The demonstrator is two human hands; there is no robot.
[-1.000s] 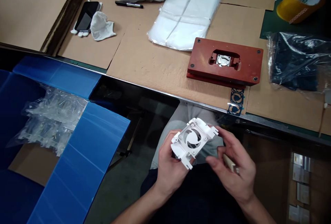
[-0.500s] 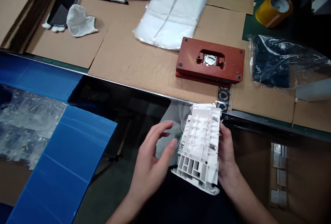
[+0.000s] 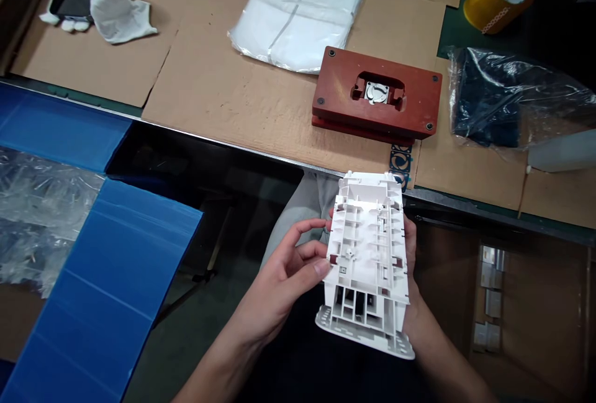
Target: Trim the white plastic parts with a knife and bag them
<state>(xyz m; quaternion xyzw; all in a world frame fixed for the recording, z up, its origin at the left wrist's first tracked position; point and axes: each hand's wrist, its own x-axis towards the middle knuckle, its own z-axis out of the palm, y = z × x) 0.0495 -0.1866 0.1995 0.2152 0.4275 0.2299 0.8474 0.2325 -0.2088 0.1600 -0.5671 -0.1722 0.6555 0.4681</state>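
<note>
Over on the left, the left hand [image 3: 284,266] had the part [image 3: 367,235] by its near wall, thumb on the edge, fingers curling behind. In the middle, there it was: tilted up above the lap [image 3: 293,213], just short of the worktop [image 3: 454,36], looking light, stiff and a touch slippery, its thin ribs and tabs likely to snap. Best grip? The 2 long side walls, surely. And on the right, the right hand [image 3: 410,254] gripped the far wall, fingers mostly hidden.
</note>
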